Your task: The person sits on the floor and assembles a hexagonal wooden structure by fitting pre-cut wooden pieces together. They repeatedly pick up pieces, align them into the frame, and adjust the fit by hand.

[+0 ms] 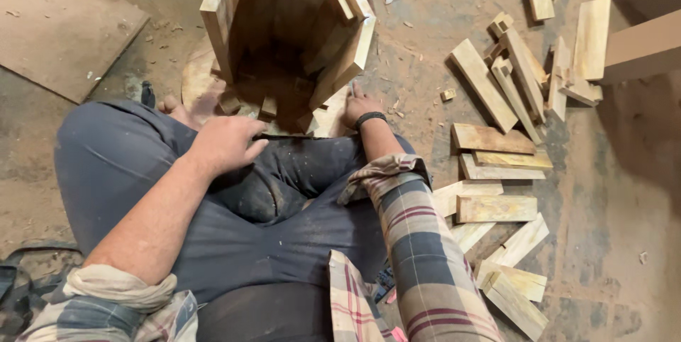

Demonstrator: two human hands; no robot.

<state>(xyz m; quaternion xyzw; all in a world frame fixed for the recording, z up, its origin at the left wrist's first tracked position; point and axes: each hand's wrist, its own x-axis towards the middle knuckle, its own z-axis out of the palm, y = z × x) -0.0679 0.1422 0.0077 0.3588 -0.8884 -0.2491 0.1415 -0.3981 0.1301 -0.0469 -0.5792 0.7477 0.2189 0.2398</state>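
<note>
Two bare hands at the foot of a half-built wooden planter.

Seated on the dusty floor (624, 193), the person rests the left hand (225, 145) on the left knee (113, 150), fingers loosely curled and gripping nothing, while the right hand (360, 106), with a dark wristband (370, 119), lies flat with fingers spread against the round base board (202, 86) under the planter (287, 30). That staved tub leans just ahead of the knees; its inside is dark, and as far as the view lets me judge it holds only short wooden blocks (268, 106) around the bottom. Steadying it well probably means keeping that flat palm pressed on the base so the staves cannot shift. Cut wooden slats (496, 172) lie scattered close to the right.
</note>
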